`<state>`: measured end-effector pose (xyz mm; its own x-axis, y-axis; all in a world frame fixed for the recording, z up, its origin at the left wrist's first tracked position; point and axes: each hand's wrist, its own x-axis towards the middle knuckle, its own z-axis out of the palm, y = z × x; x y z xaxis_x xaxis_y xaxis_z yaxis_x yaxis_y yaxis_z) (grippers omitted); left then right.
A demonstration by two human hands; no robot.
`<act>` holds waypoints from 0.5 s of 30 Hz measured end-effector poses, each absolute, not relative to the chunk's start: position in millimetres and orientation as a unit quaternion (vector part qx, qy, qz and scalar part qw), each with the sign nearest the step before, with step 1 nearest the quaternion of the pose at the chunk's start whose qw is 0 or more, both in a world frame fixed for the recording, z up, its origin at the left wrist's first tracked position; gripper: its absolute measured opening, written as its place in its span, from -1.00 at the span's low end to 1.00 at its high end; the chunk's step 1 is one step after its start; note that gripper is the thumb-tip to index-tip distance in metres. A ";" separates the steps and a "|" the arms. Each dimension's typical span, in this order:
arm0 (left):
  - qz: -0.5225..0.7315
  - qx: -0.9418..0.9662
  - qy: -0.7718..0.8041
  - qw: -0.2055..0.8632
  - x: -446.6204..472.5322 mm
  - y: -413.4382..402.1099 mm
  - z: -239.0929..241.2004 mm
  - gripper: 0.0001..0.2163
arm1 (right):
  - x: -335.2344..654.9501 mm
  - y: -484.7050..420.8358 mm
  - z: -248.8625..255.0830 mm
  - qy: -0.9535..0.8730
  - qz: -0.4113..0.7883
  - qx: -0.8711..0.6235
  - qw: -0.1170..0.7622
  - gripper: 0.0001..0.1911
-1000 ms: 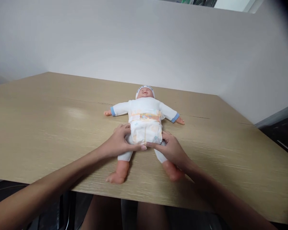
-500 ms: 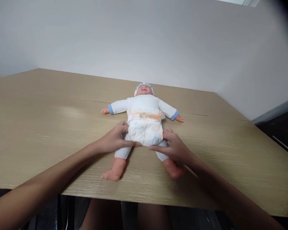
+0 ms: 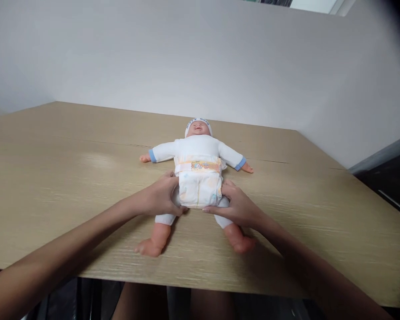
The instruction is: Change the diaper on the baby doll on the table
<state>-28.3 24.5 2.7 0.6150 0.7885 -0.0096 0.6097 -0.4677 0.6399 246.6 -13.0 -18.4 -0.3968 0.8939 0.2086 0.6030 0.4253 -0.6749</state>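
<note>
A baby doll in a white top and cap lies on its back on the wooden table, head away from me, arms spread. It wears a white diaper with an orange printed waistband. My left hand grips the diaper's left side at the doll's hip, fingers curled around it. My right hand grips the diaper's right side the same way, thumb under the crotch edge. The doll's bare legs stick out toward me below my hands.
A plain white wall stands behind the table. The table's near edge runs just above my knees. A dark floor strip shows at the far right beyond the table's right edge.
Both hands have shifted from the diaper's bottom edge outward to its sides at the hips. The doll has slid slightly to the left.
</note>
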 end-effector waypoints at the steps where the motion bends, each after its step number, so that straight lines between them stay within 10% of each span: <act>1: 0.151 0.843 0.410 0.313 -28.5 24.6 1.4 -0.53 | 249.0 -11.3 -17.8 -0.795 0.263 -0.469 0.281 -0.64; 15: 0.169 0.837 0.367 0.368 -35.0 24.2 3.4 -0.70 | 241.8 -19.7 -14.4 -0.765 0.281 -0.505 0.284 -0.60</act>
